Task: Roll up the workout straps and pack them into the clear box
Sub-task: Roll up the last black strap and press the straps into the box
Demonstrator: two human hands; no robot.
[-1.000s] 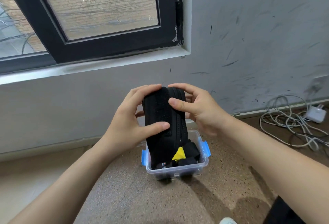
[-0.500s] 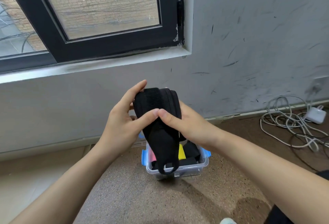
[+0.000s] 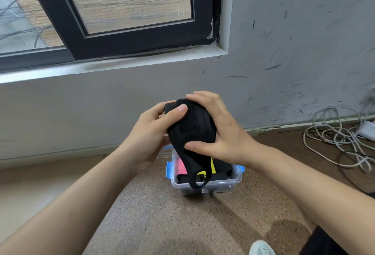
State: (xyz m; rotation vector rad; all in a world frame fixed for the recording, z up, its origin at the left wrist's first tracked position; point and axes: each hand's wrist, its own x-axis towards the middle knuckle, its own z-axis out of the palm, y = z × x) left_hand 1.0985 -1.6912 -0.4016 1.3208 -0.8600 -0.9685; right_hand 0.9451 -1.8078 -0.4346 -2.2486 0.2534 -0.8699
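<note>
A black workout strap [image 3: 190,129] is held up in front of me, partly rolled into a thick bundle. My left hand [image 3: 149,133] grips its left side with the thumb pressed on top. My right hand [image 3: 219,131] wraps over its right side, thumb under the roll. A loose looped end of the strap hangs down over the clear box [image 3: 225,183]. The box sits on the floor below my hands, with blue latches on its sides. Inside it lie black straps plus pink and yellow pieces, partly hidden by the bundle.
A grey scuffed wall [image 3: 284,62] rises just behind the box, with a black-framed window [image 3: 121,37] above. A tangle of white cables [image 3: 334,141] and a white adapter lie on the floor at right. My shoe tip [image 3: 261,248] shows at the bottom.
The long strap has been rolled tighter into a bundle. My right hand moved from the front of it to cover its right side. The hanging tail is shorter.
</note>
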